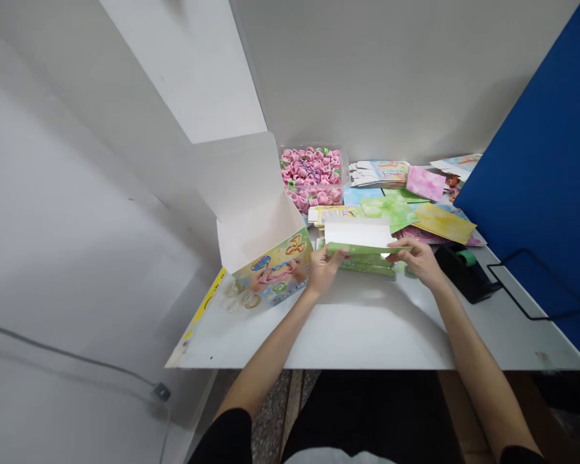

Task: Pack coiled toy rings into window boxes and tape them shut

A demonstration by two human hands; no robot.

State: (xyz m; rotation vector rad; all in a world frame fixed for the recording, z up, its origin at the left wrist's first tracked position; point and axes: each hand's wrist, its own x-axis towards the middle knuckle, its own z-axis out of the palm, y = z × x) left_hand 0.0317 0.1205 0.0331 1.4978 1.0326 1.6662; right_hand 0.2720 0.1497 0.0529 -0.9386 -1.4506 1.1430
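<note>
Between my two hands is a small green cardboard box (pixel 360 233), its white inside turned up toward me. My left hand (pixel 325 269) grips its left end, thumb along the green edge. The fingers of my right hand (pixel 415 259) pinch the right end. Below and behind it lie more flat green printed cartons (pixel 370 264). To the left stands a larger printed box (pixel 283 270) with its lid raised and a white interior. Beside that box's front corner are a few pale rings (pixel 244 295), partly blurred.
A clear plastic tub (pixel 344 169) of pink and green rings stands at the back. Stacked cartons (pixel 381 173), pink (pixel 426 183) and yellow cards (pixel 447 222) lie to its right. A black tape dispenser (pixel 468 277) and black wire frame (pixel 522 303) are near the blue panel (pixel 546 180).
</note>
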